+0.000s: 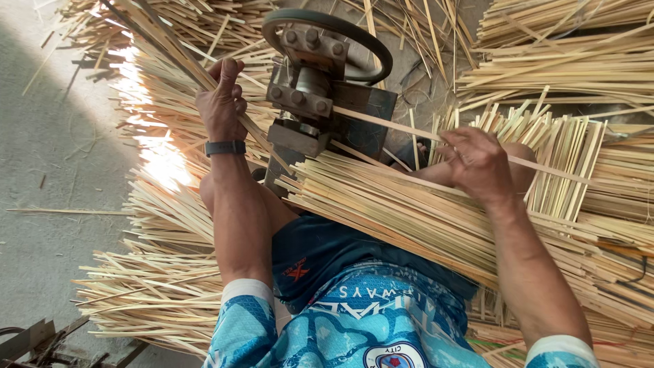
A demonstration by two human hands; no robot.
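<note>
My left hand [221, 102], with a dark watch on its wrist, is closed around thin bamboo strips [160, 37] that slant up and to the left from a bolted metal machine [306, 95]. My right hand [480, 163] pinches a single long bamboo strip [395, 125] that runs from the machine's right side past the hand and off to the right. A thick bundle of bamboo strips [409, 211] lies across my lap between both arms, just under the machine.
A dark ring [371, 41] curves over the machine's top. Heaps of cut bamboo strips lie all around: left [157, 279], upper right [565, 61] and right [586, 163]. Grey concrete floor [48, 136] lies to the left, a metal frame [41, 341] at bottom left.
</note>
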